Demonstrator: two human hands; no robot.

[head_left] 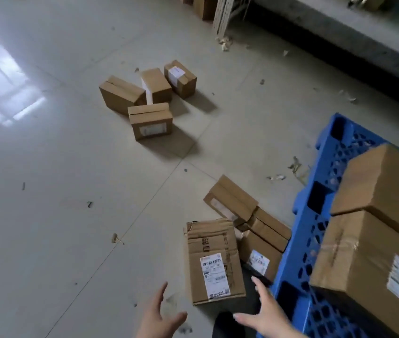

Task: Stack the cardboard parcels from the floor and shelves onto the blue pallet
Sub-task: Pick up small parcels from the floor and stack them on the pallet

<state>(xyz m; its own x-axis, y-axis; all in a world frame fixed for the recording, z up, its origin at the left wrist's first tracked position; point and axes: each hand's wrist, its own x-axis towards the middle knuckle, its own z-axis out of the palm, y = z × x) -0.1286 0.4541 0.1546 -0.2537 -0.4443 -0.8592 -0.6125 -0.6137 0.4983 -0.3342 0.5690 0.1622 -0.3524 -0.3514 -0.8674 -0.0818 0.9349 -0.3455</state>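
A worn cardboard parcel point(214, 261) with a white shipping label lies flat on the floor beside the blue pallet point(315, 230). Behind it lie a long parcel point(232, 200), a narrow parcel point(268, 226) and a labelled parcel point(259, 258) leaning at the pallet's edge. Two big parcels point(386, 215) are stacked on the pallet. Several small parcels point(148, 96) sit in a cluster farther out on the floor. My left hand point(155, 315) and my right hand point(268, 313) hover open, fingers spread, on either side of the worn parcel's near end, touching nothing.
The grey tiled floor point(59, 191) is littered with small scraps. A raised concrete ledge point(354, 32) runs along the far right. A perforated shelf post point(223, 13) and brown boxes point(204, 6) stand at the top.
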